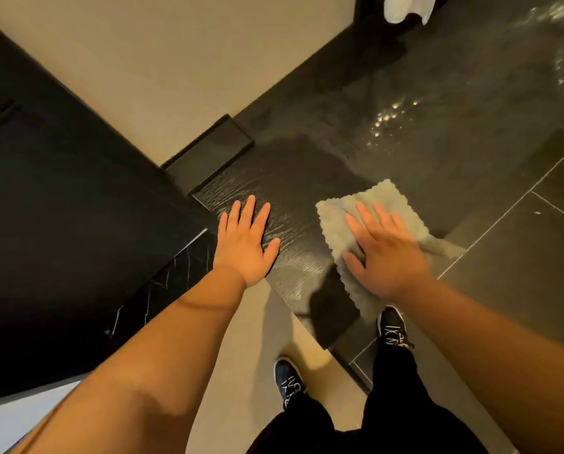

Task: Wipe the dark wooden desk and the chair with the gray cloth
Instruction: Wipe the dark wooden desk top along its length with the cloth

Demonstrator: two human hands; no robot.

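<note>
At frame centre, the left hand (pixel 246 244) lies flat, fingers straight, on the dark wooden surface (pixel 293 178); the right hand (pixel 384 253), fingers spread, presses the crumpled gray cloth (pixel 379 198) flat.

dark wooden desk top (pixel 339 152) open ahead and rightward, black rectangular box (pixel 208 152) against beige wall (pixel 143 60) blocking far-left corner

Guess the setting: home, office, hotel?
Likely a hotel room or a similar furnished room, though that is not certain. A dark wooden desk runs along a beige wall, a matching dark cabinet stands beside it, and the floor has large dark tiles.
</note>
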